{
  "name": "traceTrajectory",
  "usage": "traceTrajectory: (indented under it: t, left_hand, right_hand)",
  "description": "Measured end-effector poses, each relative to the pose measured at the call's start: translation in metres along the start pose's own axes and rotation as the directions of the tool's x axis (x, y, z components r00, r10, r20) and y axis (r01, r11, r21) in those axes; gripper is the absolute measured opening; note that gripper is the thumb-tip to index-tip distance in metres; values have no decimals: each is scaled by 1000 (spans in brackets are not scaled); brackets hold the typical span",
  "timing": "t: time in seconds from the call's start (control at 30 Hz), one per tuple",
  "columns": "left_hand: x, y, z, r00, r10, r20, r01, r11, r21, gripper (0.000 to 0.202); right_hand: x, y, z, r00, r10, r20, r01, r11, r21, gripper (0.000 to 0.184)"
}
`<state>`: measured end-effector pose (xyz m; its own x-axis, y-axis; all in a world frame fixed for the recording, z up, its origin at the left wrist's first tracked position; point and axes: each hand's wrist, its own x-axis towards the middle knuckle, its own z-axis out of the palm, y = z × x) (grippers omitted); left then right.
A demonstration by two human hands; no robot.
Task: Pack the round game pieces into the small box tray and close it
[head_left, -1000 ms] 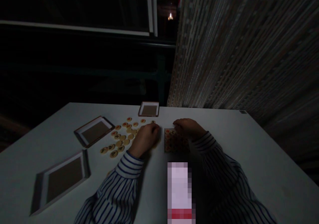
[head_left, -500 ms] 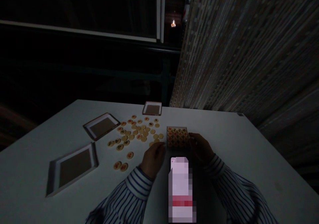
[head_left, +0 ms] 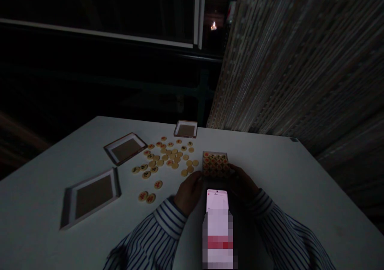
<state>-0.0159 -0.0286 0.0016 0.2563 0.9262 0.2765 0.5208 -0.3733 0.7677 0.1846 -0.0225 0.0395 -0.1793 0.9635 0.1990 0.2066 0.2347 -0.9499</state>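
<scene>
A small square box (head_left: pixel 215 153) full of Chinese chess pieces (head_left: pixel 215 164) lies on the white table, its pieces set in rows with red and black characters. My left hand (head_left: pixel 189 193) has its fingers curled at the box's near left corner. On the opposite side, my right hand (head_left: pixel 243 183) grips the right edge, its fingertips partly lost in shadow. Loose chess pieces (head_left: pixel 175 165) are scattered left of the box, some showing characters and some blank faces. Just below the box is a lit phone (head_left: pixel 217 200), its screen mostly pixelated.
Three shallow trays or lids stand on the table (head_left: pixel 300 206): one near left (head_left: pixel 117 182), one behind it (head_left: pixel 108 153), one at the far edge (head_left: pixel 196 129). A string curtain (head_left: pixel 270 62) hangs behind on the right. A small flame (head_left: pixel 213 26) glows in the dark background.
The view has shifted slightly, moving the scene a little to the right. My left hand has come closer to the box's left edge, uncovering a loose piece beside it.
</scene>
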Motion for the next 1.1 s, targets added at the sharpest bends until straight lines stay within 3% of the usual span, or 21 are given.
traceTrajectory:
  t: [0.1,0.47,0.73,0.93,1.03,1.1]
  left_hand:
    - [0,0,1,1000,11,26,-11,1000,-22,32]
    - [-1,-4,6,999,27,32,-25,999,-39,33]
    - [-2,1,4,998,43,54,-38,995,-87,33]
    - [-2,4,2,999,13,31,-10,996,-88,31]
    - [-1,8,-5,1000,14,11,-12,996,-86,30]
    - [0,10,-12,1000,-7,-7,6,998,-61,27]
  right_hand:
    - [2,-7,4,994,31,107,-47,988,148,27]
    - [3,-2,3,991,96,94,-117,963,242,35]
    - [2,3,-4,999,-14,51,21,992,-126,34]
    - [-8,37,-12,988,-64,-142,-2,906,-424,43]
    - [-10,44,-18,981,-65,-181,-35,863,-505,47]
    - [-8,41,-25,983,-108,-147,6,823,-568,42]
